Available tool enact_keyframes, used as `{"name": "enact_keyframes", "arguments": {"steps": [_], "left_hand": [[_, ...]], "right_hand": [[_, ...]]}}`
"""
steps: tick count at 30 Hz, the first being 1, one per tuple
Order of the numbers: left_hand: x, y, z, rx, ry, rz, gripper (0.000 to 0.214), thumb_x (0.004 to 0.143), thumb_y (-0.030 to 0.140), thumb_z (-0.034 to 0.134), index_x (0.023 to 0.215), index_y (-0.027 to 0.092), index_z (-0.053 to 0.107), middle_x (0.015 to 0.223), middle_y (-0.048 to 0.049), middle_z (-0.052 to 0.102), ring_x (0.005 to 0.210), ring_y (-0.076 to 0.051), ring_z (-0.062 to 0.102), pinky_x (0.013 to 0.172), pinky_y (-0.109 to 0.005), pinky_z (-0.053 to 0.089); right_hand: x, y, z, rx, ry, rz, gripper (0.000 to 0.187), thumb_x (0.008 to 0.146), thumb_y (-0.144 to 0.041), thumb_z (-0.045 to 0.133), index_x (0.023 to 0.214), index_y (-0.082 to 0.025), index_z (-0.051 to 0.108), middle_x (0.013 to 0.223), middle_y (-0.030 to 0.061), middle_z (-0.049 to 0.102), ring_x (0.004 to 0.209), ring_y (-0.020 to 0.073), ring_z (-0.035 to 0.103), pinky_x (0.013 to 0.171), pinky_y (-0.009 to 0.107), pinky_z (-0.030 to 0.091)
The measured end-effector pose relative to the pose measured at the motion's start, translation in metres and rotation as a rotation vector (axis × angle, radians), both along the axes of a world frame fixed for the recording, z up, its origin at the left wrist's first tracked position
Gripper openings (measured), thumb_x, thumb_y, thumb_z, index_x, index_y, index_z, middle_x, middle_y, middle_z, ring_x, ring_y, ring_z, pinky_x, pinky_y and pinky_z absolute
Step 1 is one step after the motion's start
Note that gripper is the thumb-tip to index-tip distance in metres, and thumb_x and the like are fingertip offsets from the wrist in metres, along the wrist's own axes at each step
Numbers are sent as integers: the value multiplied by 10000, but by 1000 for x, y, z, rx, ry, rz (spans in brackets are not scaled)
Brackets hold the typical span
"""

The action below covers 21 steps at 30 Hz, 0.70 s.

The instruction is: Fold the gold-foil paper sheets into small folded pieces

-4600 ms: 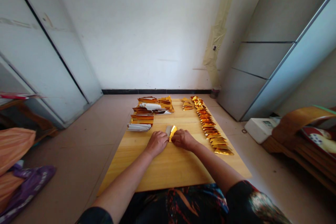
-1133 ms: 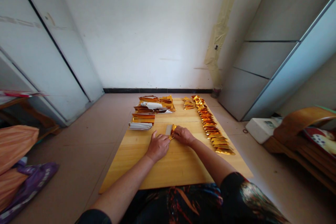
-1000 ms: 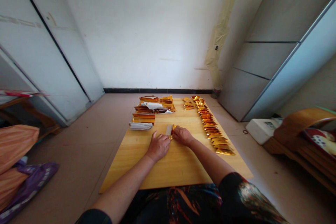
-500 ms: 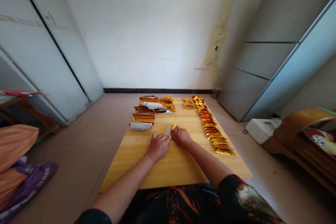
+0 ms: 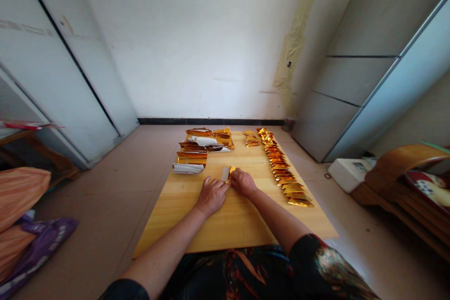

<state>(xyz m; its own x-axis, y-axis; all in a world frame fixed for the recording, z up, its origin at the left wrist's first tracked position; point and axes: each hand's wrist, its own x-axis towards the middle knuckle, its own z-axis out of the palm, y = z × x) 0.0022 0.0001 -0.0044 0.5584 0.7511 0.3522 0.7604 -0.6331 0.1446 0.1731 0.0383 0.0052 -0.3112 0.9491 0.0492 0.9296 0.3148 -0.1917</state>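
Observation:
A small sheet of gold foil paper (image 5: 225, 174), pale side up with a gold strip along its right edge, lies on the wooden board (image 5: 197, 225). My right hand (image 5: 242, 182) grips that gold edge, its fingers bent and pressed together. At the sheet's near end, my left hand (image 5: 212, 195) rests with its fingertips on the paper, and its fingers are partly bent. To the right runs a long row of folded gold pieces (image 5: 283, 168). Stacks of gold and white paper (image 5: 191, 159) sit at the back left.
A few folded gold pieces (image 5: 251, 138) lie near the board's far edge. A grey cabinet (image 5: 337, 103) and a white box (image 5: 348, 174) stand at the right, beside a wooden seat (image 5: 390, 173). Orange and purple bags (image 5: 52, 239) lie on the left.
The fingers of my left hand have shifted slightly at the near end of the sheet, toward my right hand. My right hand keeps its grip on the gold edge.

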Motion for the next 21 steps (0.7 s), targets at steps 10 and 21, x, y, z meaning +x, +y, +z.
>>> {"name": "enact_keyframes", "arguments": {"steps": [10, 21], "left_hand": [[1, 3, -3, -84, -8, 51, 312, 806, 149, 514, 1044, 292, 658, 1037, -26, 652, 993, -200, 537, 885, -389, 346], [4, -2, 2, -98, -34, 78, 314, 802, 145, 520, 1031, 306, 664, 1054, -19, 651, 993, -198, 534, 887, -386, 347]], "right_hand": [[6, 11, -1, -91, 241, -34, 40, 770, -212, 623, 800, -191, 637, 885, 3, 584, 713, 99, 539, 613, 193, 351], [15, 17, -3, -77, 333, 4, 90, 750, -103, 597, 761, -171, 656, 853, 6, 597, 773, 106, 559, 703, 192, 409]]}}
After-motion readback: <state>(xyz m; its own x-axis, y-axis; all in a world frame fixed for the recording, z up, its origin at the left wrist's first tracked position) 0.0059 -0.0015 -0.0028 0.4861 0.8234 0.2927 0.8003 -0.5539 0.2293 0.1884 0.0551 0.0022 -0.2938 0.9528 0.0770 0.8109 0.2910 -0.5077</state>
